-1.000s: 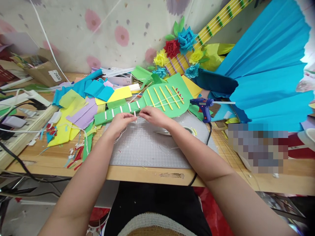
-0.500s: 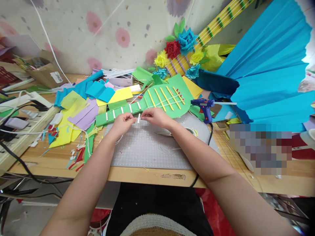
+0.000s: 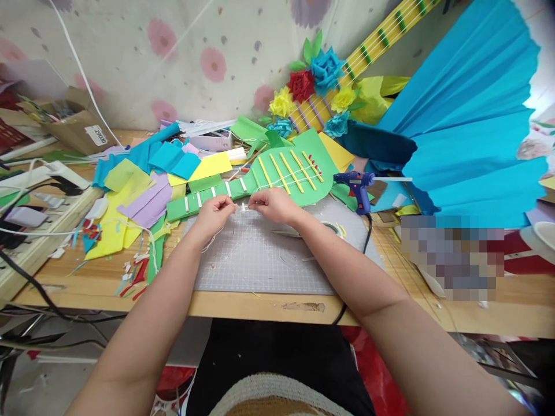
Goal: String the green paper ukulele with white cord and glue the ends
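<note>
My left hand (image 3: 217,214) is closed in a pinch on a thin white string (image 3: 212,238), which trails below the wrist. My right hand (image 3: 273,204) pinches too, apparently on the same string. Between the two sets of fingertips hangs a small white piece (image 3: 243,207), too small to make out fully. Just beyond both hands lies a green paper guitar (image 3: 271,167) with yellow strips on its body and white strips along its neck. Strings run across the body to red bits at its far end. My right hand covers part of its lower edge.
A grey cutting mat (image 3: 260,266) lies beneath my hands, with scissors (image 3: 288,233) by my right forearm. A blue glue gun (image 3: 358,188) stands to the right. Coloured paper (image 3: 147,199) is heaped left. Behind stands a yellow guitar (image 3: 377,43) with paper flowers (image 3: 327,69).
The small white piece between my fingertips has shifted slightly and looks shorter now. Both hands keep their pinch in nearly the same place. The whole view has moved a little.
</note>
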A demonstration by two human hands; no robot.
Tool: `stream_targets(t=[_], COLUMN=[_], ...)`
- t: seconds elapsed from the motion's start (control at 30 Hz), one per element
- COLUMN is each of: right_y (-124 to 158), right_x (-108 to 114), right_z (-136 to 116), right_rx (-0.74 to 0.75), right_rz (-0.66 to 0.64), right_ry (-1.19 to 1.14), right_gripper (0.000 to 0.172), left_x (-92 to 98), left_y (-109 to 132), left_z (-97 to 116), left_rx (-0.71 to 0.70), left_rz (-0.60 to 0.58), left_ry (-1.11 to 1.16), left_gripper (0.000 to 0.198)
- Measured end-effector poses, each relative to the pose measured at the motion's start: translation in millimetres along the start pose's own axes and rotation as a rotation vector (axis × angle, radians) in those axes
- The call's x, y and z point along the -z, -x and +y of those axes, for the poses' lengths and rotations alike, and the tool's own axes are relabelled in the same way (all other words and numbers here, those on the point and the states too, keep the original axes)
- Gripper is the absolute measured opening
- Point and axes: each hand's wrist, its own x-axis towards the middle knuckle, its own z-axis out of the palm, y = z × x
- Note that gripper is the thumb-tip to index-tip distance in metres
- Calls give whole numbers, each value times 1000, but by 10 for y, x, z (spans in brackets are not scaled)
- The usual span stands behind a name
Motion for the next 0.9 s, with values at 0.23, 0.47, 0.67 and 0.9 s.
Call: stream_targets(t=[0.23, 0.47, 0.67, 0.9], right_y=[3, -10, -37, -27], right_x=[-30, -47, -49, -39], right_z=[27, 54, 62, 37], right_rx=[20, 25, 61, 58], right_rz=[-58, -34, 23, 60], right_ry=[6, -57, -295, -160], right_gripper=[18, 14, 16, 34], left_x=[-9, -30, -28, -24], left_y=[-11, -17, 8, 53], left_z=[6, 15, 84, 71], left_rx=[68, 256, 281, 234], left_rz=[-204, -141, -137, -248], left_ry=[371, 470, 497, 284], left_gripper=[30, 34, 27, 22])
